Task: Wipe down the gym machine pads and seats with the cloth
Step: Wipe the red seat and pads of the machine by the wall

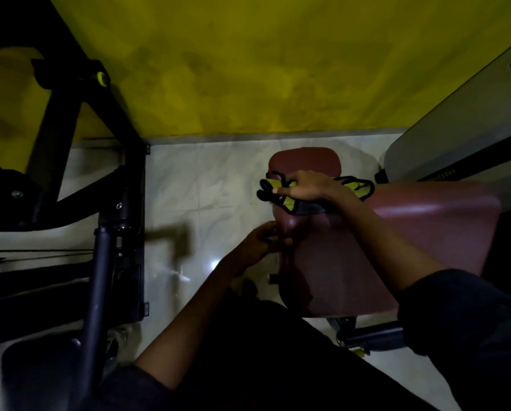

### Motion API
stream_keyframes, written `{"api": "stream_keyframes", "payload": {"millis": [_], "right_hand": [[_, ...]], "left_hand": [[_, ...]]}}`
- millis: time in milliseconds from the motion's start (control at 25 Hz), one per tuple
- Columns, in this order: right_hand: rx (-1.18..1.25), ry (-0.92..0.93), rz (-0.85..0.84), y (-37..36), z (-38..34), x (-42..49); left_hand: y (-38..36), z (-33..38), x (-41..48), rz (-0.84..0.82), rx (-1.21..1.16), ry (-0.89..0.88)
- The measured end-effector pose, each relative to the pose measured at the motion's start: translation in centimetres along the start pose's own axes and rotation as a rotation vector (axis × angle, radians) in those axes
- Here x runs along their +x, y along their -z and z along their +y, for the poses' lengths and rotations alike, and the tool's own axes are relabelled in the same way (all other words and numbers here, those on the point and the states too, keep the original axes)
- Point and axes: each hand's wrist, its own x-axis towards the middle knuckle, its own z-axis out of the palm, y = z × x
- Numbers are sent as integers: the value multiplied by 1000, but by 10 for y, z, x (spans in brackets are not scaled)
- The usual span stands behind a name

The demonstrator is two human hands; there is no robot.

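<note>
Right of centre, the right grip (304,188) lies flat, fingers spread, pressing the yellow-and-black cloth (358,186) onto the maroon pad (352,262); the left grip (260,241) curls round that pad's left edge.

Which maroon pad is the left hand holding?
The near maroon pad: the left hand grips its left edge. The small far pad lies beyond the cloth.

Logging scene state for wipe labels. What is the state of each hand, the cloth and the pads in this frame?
right hand: fingers spread, pressing the cloth onto the maroon pad
left hand: grips the maroon pad's left edge
cloth: yellow and black, crumpled under the right hand
maroon pad: steadied on the left, cloth at its far end
small maroon pad: bare, just beyond the cloth
</note>
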Motion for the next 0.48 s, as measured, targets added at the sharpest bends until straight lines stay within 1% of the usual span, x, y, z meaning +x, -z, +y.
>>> {"api": "stream_keyframes", "payload": {"millis": [80, 160, 240, 320, 400, 480], "right_hand": [[30, 5, -49, 1, -6, 9], [42, -51, -107, 7, 1, 23], [37, -135, -140, 12, 17, 27], [11, -237, -83, 14, 35, 22], [-47, -291, 9, 9, 44, 14], [-117, -311, 33, 6, 43, 15]], "left_hand": [[6, 12, 7, 22, 60, 60], [17, 23, 20, -2, 121, 131], [31, 29, 35, -13, 44, 204], [45, 41, 54, -33, -17, 238], [51, 50, 74, -113, 52, 227], [51, 55, 93, -206, 73, 229]]}}
